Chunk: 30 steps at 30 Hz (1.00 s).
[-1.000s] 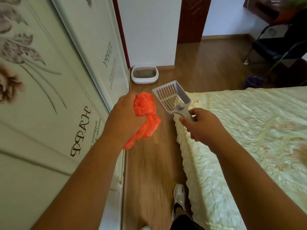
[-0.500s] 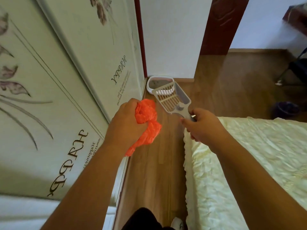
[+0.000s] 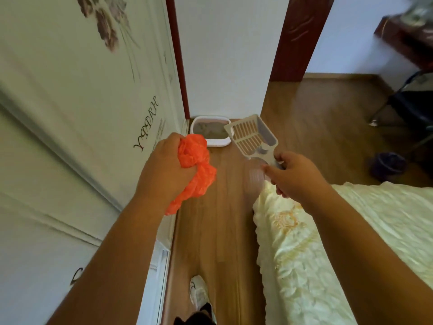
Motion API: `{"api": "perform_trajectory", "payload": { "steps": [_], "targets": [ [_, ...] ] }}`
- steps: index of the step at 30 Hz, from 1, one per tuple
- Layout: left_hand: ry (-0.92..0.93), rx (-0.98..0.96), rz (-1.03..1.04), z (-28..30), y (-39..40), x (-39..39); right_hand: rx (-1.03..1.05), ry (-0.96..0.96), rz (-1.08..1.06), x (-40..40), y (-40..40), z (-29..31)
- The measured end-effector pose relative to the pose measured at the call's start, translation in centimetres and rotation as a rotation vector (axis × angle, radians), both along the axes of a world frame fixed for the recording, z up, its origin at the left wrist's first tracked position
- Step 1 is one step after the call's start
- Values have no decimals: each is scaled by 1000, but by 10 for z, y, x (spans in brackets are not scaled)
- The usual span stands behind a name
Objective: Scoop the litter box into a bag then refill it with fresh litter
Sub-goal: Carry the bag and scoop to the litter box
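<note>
Two hands are raised in front of the person, one thing in each. The left hand (image 3: 167,171) is curled tight round one crumpled orange bag (image 3: 195,167); most of the bag bulges out past the knuckles and a loose tail hangs below the fist. The right hand (image 3: 294,175) pinches the handle of one pale slotted scoop (image 3: 251,136), thumb and fingers closed on the handle's end, the slotted head tilted up and away from the person.

One litter box (image 3: 219,143), white-rimmed with grey litter inside, sits on the wooden floor (image 3: 210,231) at the far end of a narrow aisle, in the corner where the wardrobe (image 3: 70,137) on the left meets the white wall. In this view the scoop's head overlaps the box's right edge, but the scoop is held in the air nearer the person.

One bed (image 3: 351,242) with a cream quilted cover lines the aisle on the right. One white shoe (image 3: 199,293) shows at the bottom. Further right stand one small dark bin (image 3: 387,166) and one black chair (image 3: 410,109).
</note>
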<state>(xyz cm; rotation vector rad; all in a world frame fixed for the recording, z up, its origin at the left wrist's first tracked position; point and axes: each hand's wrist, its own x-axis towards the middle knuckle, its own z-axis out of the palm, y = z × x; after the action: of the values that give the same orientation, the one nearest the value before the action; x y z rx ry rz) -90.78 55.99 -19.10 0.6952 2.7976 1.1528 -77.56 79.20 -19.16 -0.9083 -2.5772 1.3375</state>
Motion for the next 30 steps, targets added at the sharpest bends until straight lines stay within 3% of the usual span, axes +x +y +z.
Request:
{"api": "perform_trajectory", "payload": {
  "steps": [14, 30],
  "targets": [
    [-6, 9, -1, -1, 44, -198, 15, -32, -25, -183, 39, -4],
    [-7, -140, 109, 7, 188, -388, -74, -8, 147, -431, 199, -25]
  ]
}}
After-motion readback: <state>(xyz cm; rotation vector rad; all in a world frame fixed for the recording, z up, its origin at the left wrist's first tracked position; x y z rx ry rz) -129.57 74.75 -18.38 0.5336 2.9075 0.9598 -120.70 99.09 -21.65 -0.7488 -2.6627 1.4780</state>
